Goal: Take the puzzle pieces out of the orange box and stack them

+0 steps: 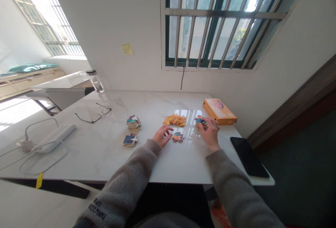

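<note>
My left hand (163,136) rests at the middle of the table with thumb and fingers apart and nothing between them. Just right of its fingertips lies a small group of colourful jigsaw puzzle pieces (178,137). Beyond it is a heap of orange puzzle pieces (174,119). My right hand (210,131) is at a pile of puzzle pieces (198,119) on the right, its fingers closed on a blue piece at the top; the hand partly hides the pile. To the left stand a tall stack of puzzle pieces (133,123) and a lower dark blue stack (130,140).
An orange box (219,111) lies at the back right, with a black tablet or phone (249,157) along the right edge. Glasses (96,116), a clear bottle (96,82) and a white power strip (54,138) with cables are on the left. A barred window is behind.
</note>
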The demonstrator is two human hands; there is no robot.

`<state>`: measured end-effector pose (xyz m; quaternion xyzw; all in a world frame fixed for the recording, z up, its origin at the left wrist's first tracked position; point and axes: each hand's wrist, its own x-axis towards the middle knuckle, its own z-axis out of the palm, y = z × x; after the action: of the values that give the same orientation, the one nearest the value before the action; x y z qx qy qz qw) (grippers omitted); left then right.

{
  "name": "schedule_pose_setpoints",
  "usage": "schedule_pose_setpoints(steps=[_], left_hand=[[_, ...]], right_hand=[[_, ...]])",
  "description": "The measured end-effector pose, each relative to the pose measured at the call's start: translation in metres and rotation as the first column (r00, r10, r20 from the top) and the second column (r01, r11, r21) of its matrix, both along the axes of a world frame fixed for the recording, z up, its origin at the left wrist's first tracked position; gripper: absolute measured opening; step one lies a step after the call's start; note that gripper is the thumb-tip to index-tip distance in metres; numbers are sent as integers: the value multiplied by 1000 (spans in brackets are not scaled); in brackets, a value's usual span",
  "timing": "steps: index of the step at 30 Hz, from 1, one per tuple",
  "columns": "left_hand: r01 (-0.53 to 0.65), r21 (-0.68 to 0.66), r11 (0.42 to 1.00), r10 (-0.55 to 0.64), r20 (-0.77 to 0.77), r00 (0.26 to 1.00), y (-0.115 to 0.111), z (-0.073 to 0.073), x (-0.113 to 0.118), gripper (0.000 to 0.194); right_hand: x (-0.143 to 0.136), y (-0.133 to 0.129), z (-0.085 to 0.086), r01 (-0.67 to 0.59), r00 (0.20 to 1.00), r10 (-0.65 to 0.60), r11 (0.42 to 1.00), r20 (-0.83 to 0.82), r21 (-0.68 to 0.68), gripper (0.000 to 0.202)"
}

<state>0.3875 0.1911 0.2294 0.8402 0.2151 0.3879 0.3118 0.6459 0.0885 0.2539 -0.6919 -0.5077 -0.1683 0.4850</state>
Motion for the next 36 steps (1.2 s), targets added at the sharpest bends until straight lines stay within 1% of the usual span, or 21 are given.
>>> schedule_pose_setpoints(steps=[2,5,10,14,16,19,21,23,24,26,28,30,32,36], left_hand=[[4,1,1000,-4,-24,1000,0,-1,0,19],[10,-3,1000,-10,-52,999,-1,-1,-1,19],[9,-8,1000,-10,-73,997,-3,0,0,18],[8,10,1000,-7,-93,996,-2,-1,0,19],[2,46,999,3,-108,994,0,-3,1,19],[4,131,991,14,-131,991,3,-7,2,21],[11,169,986,15,-149,989,4,-9,4,26],[11,187,982,21,-173,985,4,-12,5,33],[8,191,982,28,-188,982,4,-13,5,36],[-1,192,981,44,-221,974,3,-15,6,39],[-6,184,983,52,-246,968,3,-15,6,39],[-5,173,985,50,-255,966,3,-15,6,36],[-2,167,986,43,-244,969,3,-12,6,32],[34,185,982,-7,-145,989,-2,-2,6,26]], right_hand=[[15,2,-3,66,998,-67,998,-19,-20,22],[26,6,-6,89,995,-90,995,-39,-37,23],[25,12,-10,79,995,-83,994,-53,-71,24],[26,13,-10,86,993,-95,990,-77,-108,24],[25,11,-8,95,992,-103,989,-66,-112,23],[18,8,-4,117,993,-117,992,-7,-44,23],[6,5,-2,60,997,-60,998,43,2,23],[-11,3,-3,-88,991,90,996,99,-25,21],[-20,3,-4,-168,977,174,984,121,-58,20],[-36,3,-7,-317,931,337,937,139,-148,22],[-49,3,-9,-409,890,441,885,120,-222,23],[-56,2,-11,-458,863,496,848,93,-269,22],[-59,2,-10,-489,848,526,823,61,-287,21],[-57,2,-10,-544,835,546,805,-64,-236,19]])
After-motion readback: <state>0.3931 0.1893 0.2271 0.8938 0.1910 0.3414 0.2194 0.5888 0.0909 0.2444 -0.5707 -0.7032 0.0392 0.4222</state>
